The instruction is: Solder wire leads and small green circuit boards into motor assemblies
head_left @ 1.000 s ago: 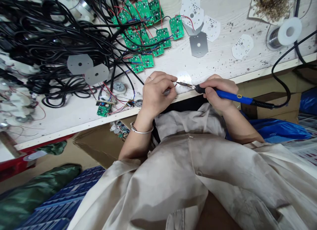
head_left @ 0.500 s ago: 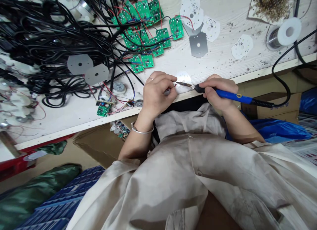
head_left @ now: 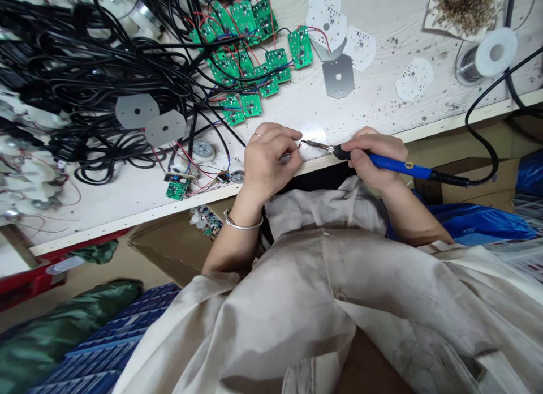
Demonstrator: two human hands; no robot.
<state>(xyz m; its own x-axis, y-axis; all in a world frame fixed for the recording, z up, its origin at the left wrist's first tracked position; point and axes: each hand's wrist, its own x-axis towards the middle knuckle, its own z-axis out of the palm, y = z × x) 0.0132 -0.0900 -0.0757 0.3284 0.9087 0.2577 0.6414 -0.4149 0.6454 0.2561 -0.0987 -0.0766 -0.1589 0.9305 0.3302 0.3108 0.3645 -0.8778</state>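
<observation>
My right hand (head_left: 375, 156) is closed around the blue handle of a soldering iron (head_left: 390, 163). The iron's tip points left, over a white LED board (head_left: 314, 135) at the table's front edge. My left hand (head_left: 274, 156) sits at the board's left side, with thumb and fingers bent in a pinch. A short red wire (head_left: 300, 145) shows at its fingertips, close to the iron's tip. Whether the tip touches the wire or the board I cannot tell. Part of the board is hidden behind the iron and my fingers.
Green circuit boards (head_left: 250, 105) with wires lie beyond my left hand, beside a heap of black cables (head_left: 97, 71). More LED boards (head_left: 414, 80) and grey plates (head_left: 338, 77) lie farther back. A solder spool (head_left: 487, 57) stands at the right, near a dirty tip-cleaning pad (head_left: 464, 12).
Both hands and the soldering iron hold nearly the same place. The view has shifted very slightly; nothing was picked up or let go.
</observation>
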